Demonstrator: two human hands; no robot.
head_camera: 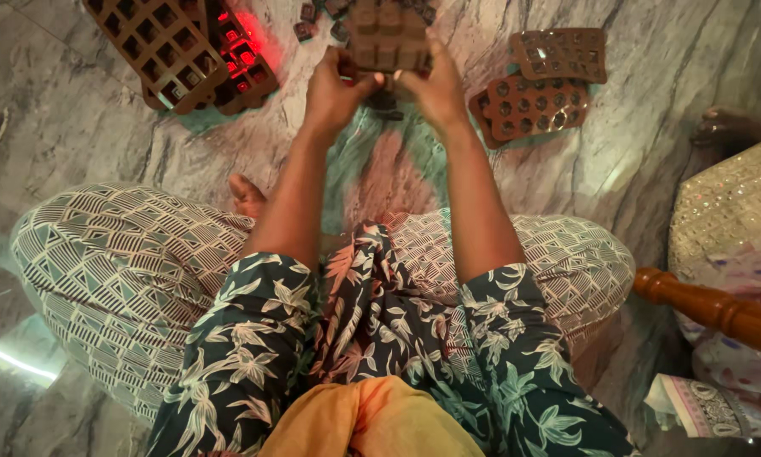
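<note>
I sit cross-legged on a marble floor. Both my hands hold up a brown flexible mould [386, 34] with square cavities, bottom side toward me. My left hand [334, 89] grips its left lower edge. On the mould's right lower edge sits my right hand [435, 85]. Small brown square chocolates [306, 25] lie loose on the floor beyond the mould, and a few more [385, 103] show just under my hands.
Stacked brown moulds [162, 46] lie at the far left, one lit red [243, 57]. Two moulds with round and shaped cavities [537, 106] lie at the far right. A wooden furniture leg [711, 309] and patterned fabric [736, 211] stand to my right.
</note>
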